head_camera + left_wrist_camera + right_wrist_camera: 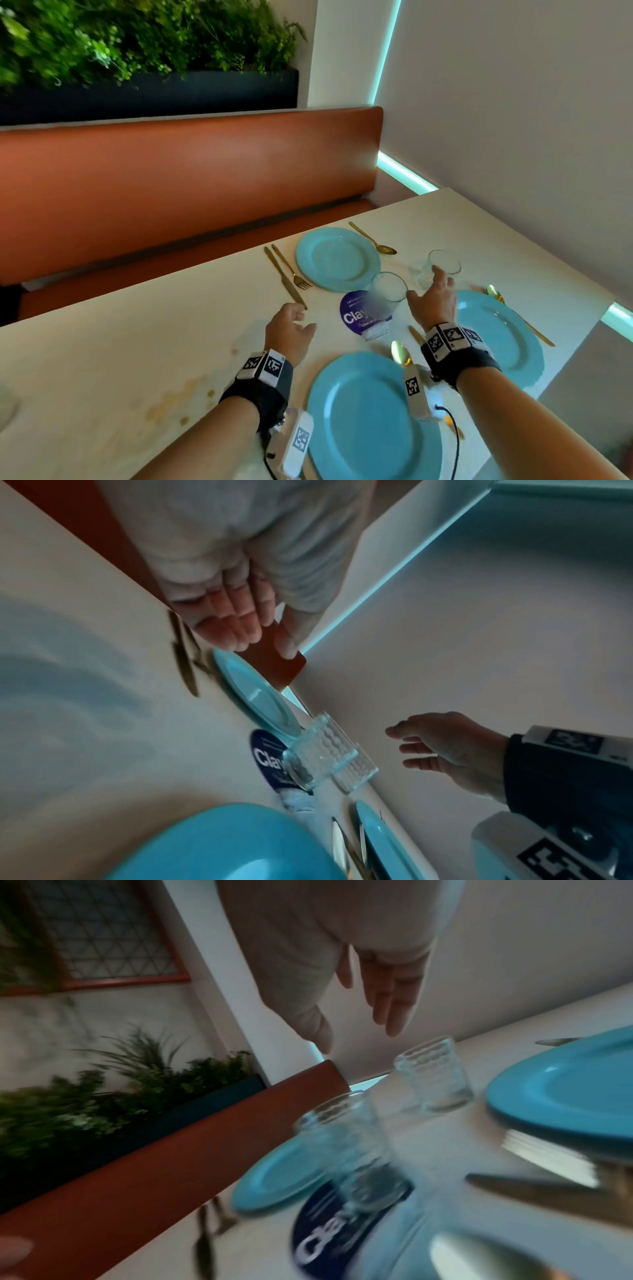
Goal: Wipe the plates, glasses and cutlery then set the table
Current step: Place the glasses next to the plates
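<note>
Three blue plates lie on the white table [137,342]: a far plate [337,258], a near plate [373,421] and a right plate [513,342]. One clear glass [388,294] stands on a purple wipes pack [352,313]. A second glass [445,263] stands further right. My right hand [424,284] hovers open between the two glasses, thumb [318,1031] and fingers [394,1007] spread, gripping nothing. My left hand [303,318] floats open and empty by the tip of a gold knife [284,277]. A gold fork [291,267] and spoon [373,240] flank the far plate.
An orange bench [188,178] runs behind the table, with a dark planter [154,92] above it. A grey wall [513,137] borders the right side. More gold cutlery [399,353] lies between the near and right plates. Yellowish stains [178,401] mark the tabletop at front left.
</note>
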`<state>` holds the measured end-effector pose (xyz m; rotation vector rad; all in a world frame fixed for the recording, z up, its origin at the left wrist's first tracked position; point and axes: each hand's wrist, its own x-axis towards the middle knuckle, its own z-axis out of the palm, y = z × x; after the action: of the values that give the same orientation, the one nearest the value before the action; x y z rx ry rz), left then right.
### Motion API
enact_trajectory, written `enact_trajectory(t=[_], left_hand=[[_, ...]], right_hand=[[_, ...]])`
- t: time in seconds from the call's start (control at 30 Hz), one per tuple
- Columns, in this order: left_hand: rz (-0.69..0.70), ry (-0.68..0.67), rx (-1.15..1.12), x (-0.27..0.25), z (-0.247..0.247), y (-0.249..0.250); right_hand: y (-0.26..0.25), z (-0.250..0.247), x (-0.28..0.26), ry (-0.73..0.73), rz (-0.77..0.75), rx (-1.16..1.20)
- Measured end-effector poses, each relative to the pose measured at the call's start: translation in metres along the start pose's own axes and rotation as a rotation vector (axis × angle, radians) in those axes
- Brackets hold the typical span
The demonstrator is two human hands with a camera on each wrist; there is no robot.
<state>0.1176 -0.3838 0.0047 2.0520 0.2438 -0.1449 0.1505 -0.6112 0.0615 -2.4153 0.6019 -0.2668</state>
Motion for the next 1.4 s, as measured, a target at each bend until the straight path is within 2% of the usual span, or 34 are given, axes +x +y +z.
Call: enact_trajectory(t=[0.13,0.27,0.37,0.53,0.63,0.9,1.07,1.17,1.27,1.4], left_hand=[[-0.015,0.101,0.014,-0.054,-0.081,-0.051],[-0.089,0.24,0.027,-0.1,-0.157,-0.109],[-0.22,0.382,0.015,-0.124,-0.209,-0.148],[-0.555,0.542,-0.022,-0.13,-0.271,-0.193],[-0.616,0.618,-0.1,-0.119,-0.296,-0.212],[-0.567,0.541,-0.084,-0.073,-0.306,-0.25],[-0.541,0.534,0.007,-0.064,-0.309,-0.258],[-0.484,0.526,0.076,-0.068,-0.306,-0.25],[-0.403,0.501,0.027,-0.073,-0.294,-0.225],[-0.202,0.294,-0.007,-0.077,-0.262,-0.175]], right_hand=[[-0.051,0.031,-0.079,-0.087,-0.103,0.03],[-0.103,0.072,-0.152,-0.199,-0.235,-0.033],[-0.138,0.1,-0.198,-0.287,-0.315,-0.006],[-0.173,0.131,-0.242,-0.391,-0.445,-0.002],[-0.178,0.144,-0.249,-0.424,-0.457,-0.029],[-0.155,0.16,-0.244,-0.424,-0.422,-0.09],[-0.149,0.164,-0.237,-0.421,-0.38,-0.112],[-0.152,0.165,-0.24,-0.424,-0.372,-0.094],[-0.163,0.16,-0.245,-0.48,-0.358,-0.052],[-0.177,0.148,-0.25,-0.609,-0.324,0.052]])
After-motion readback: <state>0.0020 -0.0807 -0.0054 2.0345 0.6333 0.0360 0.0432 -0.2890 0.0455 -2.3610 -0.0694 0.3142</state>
